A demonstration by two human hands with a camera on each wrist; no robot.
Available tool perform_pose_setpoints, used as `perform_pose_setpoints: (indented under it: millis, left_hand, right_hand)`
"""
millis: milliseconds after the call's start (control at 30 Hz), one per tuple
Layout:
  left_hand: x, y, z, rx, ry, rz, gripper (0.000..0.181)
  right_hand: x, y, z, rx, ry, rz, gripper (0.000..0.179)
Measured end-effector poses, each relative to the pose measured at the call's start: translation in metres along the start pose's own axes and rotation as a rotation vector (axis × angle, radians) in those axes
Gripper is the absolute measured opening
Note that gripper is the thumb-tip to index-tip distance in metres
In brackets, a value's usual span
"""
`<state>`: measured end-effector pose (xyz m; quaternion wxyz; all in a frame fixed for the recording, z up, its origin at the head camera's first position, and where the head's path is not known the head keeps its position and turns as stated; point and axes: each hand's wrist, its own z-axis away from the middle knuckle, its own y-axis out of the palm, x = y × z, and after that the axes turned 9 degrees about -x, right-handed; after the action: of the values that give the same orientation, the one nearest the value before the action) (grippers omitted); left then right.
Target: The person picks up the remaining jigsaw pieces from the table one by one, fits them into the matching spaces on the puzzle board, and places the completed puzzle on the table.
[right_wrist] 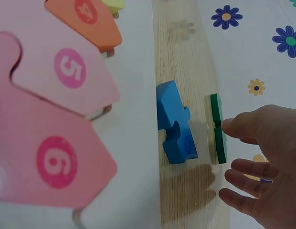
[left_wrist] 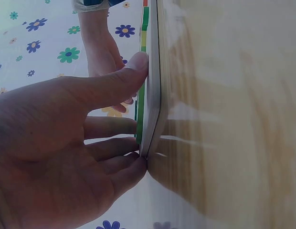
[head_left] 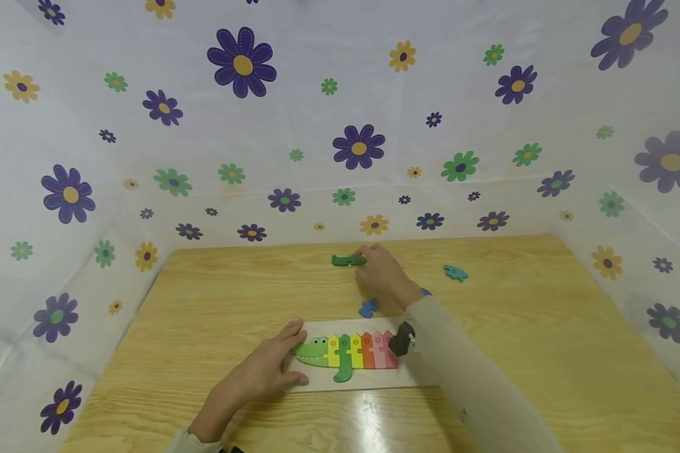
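Observation:
Flat on the table is a pale wooden puzzle board (head_left: 323, 384) with a green crocodile head (head_left: 311, 357) and a row of numbered coloured pieces. My left hand (head_left: 263, 368) spans its left end, with relaxed fingers by the far corner and the thumb on the near side. Beyond the board, my right hand (head_left: 382, 274) pinches the right part of a dark green puzzle piece (head_left: 342, 260). In the right wrist view, the thumb is at that green piece's notch, and the other fingers hang loosely apart. A blue puzzle piece (right_wrist: 174, 121) lies between board and right hand.
A teal puzzle piece (head_left: 456, 272) lies to the right of my right hand. Another blue piece (head_left: 427, 292) peeks out from behind my right forearm, which crosses the board's right end. Flowered white cloth (head_left: 306, 126) encloses the wooden table (head_left: 232, 283) at the back and sides.

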<state>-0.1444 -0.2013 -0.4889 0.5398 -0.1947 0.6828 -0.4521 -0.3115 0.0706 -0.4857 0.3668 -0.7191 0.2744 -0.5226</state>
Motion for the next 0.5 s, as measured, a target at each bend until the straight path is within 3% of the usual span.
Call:
perform_pose_setpoints:
  millis: [500]
  left_hand:
    - [0.001,0.000,0.000,0.001,0.005,0.001,0.083]
  right_hand:
    - [0.014,0.007,-0.006,0.007,0.013,0.047,0.045]
